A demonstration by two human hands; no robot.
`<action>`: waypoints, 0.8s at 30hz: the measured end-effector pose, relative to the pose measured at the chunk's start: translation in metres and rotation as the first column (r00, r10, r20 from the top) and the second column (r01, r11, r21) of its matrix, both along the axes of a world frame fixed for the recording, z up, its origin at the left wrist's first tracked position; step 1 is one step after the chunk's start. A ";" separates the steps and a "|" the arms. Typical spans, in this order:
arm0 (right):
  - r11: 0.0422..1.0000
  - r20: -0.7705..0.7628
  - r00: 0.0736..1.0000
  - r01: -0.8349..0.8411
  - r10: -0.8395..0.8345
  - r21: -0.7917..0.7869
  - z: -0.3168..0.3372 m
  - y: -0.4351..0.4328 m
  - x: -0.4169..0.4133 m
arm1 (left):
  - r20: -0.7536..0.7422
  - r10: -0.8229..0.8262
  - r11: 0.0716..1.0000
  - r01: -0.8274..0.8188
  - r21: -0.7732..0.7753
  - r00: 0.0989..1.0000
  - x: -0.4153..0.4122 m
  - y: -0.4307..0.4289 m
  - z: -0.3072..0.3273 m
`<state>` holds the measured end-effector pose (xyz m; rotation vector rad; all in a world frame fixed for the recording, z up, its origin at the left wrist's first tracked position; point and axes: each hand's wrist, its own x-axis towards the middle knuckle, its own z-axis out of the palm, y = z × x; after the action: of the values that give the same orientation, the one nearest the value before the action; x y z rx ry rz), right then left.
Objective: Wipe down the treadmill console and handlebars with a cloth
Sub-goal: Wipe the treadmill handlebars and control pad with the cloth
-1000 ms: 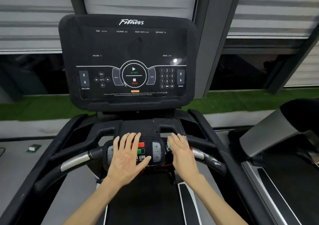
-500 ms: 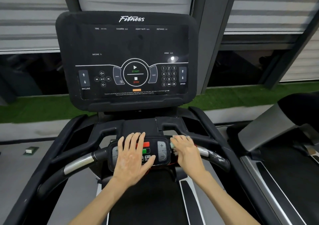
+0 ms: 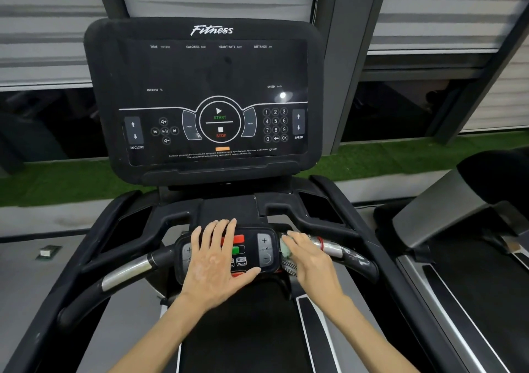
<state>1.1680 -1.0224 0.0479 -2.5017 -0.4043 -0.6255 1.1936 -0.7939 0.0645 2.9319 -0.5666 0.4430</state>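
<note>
Likeliest to go wrong first at the left hand (image 3: pixel 217 261), grip spread wide and lying flat on the small black oval button pad (image 3: pixel 266 258) at the middle of the bar: with any weight put there, liable to trip the red or green key or a plus key, so better rested lightly or lifted clear. Next, at the right hand (image 3: pixel 310 258), grip pressed together, fingers laid close and nearly straight over the small pale green crumpled cloth (image 3: pixel 285 251), thumb out of sight: pressing rather than pinching, so apt to slide off the wad and leave it behind, or to let it fall onto the dark belt (image 3: pixel 243 329) below. Easy also to skip the big black flat-screen console (image 3: pixel 206 95) above, well apart from both hands and seemingly not yet wiped. Cloth bunched into a lump with no clear long axis, sitting on the black and silver tubular handlebar (image 3: pixel 332 249) just right of the pad, peeking out at the inner side of the hand. Handlebar long axis running left to right across the view, outer ends bending back toward the wearer; best wiped along that line, outward to the right
</note>
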 end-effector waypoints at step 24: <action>0.979 0.032 0.979 0.199 -0.200 0.035 -0.028 -0.044 -0.001 | -0.006 0.004 0.999 -0.003 0.046 1.000 0.002 0.000 0.000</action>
<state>1.1674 -1.0668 0.0201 -2.5232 -0.1555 -0.7488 1.1952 -0.7934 0.0643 2.9773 -0.5784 0.4266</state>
